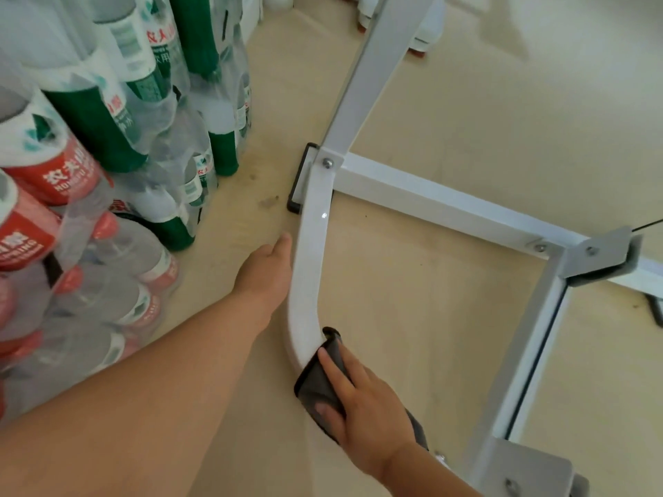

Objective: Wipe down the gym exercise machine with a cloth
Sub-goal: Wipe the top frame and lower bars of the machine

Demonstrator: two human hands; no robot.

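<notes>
Down near the floor [412,310], the person works on the white frame of the exercise machine [423,199]. The right hand [366,410] holds a grey cloth [312,385] against the lower bend of the curved white tube [312,245]. The cloth is folded around the tube there. The thumb lies on the cloth on the near side and the index finger is stretched along it on the upper side, so the hand clasps the tube through the cloth. The other fingers go over the far side and I cannot see them well.

The left hand [265,274] is higher up, touching the left edge of the same tube. One fingertip shows beside the tube, and the rest of the fingers are hidden behind it. I cannot tell if this hand grips the tube or only leans on it.

Above the left hand, a bolt [327,163] joins the tube to a straight white bar, beside a black foot cap [299,181]. Shrink-wrapped packs of water bottles [89,174] are stacked on the left, near the frame.
</notes>
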